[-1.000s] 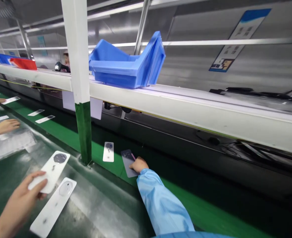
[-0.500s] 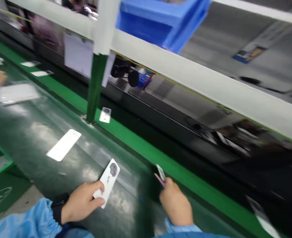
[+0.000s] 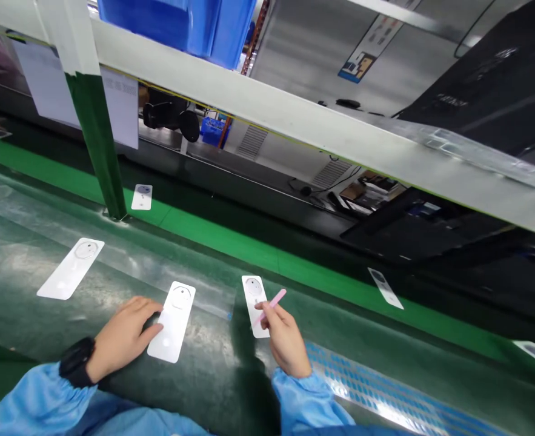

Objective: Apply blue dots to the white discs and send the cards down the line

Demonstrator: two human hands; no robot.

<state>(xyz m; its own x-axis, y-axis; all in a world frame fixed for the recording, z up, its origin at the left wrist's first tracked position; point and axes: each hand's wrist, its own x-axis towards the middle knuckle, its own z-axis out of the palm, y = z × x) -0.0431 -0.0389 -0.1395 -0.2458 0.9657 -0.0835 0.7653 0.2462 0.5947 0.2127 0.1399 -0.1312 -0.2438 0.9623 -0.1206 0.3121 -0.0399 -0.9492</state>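
Dull green bench top (image 3: pixel 215 339) spreads before us, glossy in patches. At its near side our left hand (image 3: pixel 124 336) stands with thumb and fingers wide apart at the left edge of a white panel (image 3: pixel 171 330); whether the fingertips press on it we cannot tell. Half a second ago that panel was held between thumb and fingers, and now it lies flat. To the right, our right hand (image 3: pixel 288 345) pinches a pink tool (image 3: pixel 278 297) (its lower tip is hard to make out) over a second panel (image 3: pixel 251 295), which rests on the bench too, after appearing raised in that hand. As we judge it, the work in hand now sits on the bench: both panels are down, and only the tool is clearly held. A blue-patterned sheet (image 3: pixel 371 384) stretches along the near right, and a third panel (image 3: pixel 71 269) lies farther left. Beyond runs the green belt (image 3: pixel 231 248), bearing a belt panel (image 3: pixel 142 198) just beside the post (image 3: pixel 92 133) and another panel (image 3: pixel 385 289) to the right. Farther off, a blue bin (image 3: pixel 167 24) sits on the white shelf (image 3: pixel 258 100).
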